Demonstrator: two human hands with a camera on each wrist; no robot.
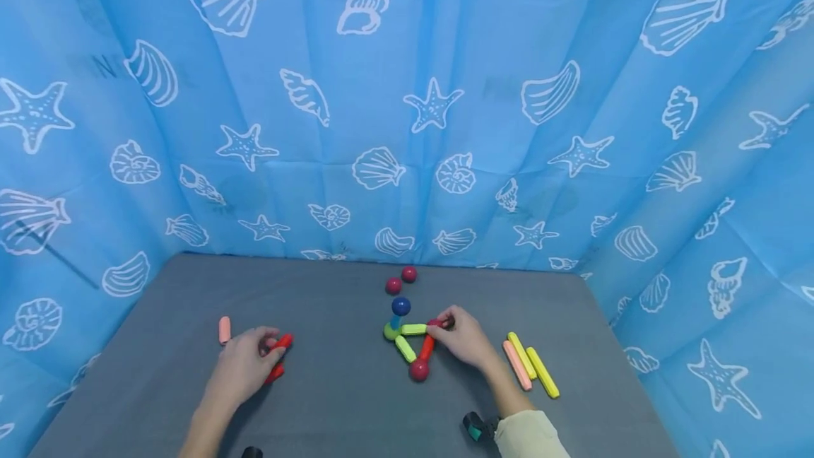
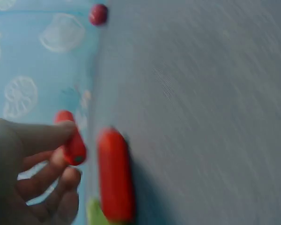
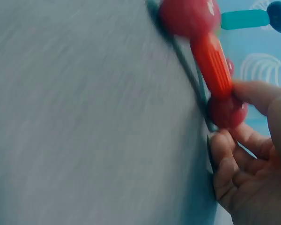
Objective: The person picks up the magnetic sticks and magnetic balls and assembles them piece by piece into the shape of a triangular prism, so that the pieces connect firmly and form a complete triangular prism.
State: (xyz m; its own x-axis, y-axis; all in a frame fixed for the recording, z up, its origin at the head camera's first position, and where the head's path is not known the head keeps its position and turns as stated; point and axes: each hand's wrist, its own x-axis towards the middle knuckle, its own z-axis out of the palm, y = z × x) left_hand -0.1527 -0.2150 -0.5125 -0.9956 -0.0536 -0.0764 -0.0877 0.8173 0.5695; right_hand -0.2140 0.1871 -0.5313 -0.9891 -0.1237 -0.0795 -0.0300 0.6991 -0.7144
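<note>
Red rod point(image 2: 75, 146) in left grip point(image 1: 240, 365), ball point(image 3: 226, 113) in right point(image 1: 468, 338)

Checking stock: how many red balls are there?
4: a red ball and another behind the blue ball, one at the triangle's near corner, one in the right hand.

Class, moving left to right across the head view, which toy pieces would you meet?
Pink stick, red stick in the left hand, green ball, nearest red ball, red ball in the right hand, second pink stick, rightmost yellow stick; overlapping pieces left out.
</note>
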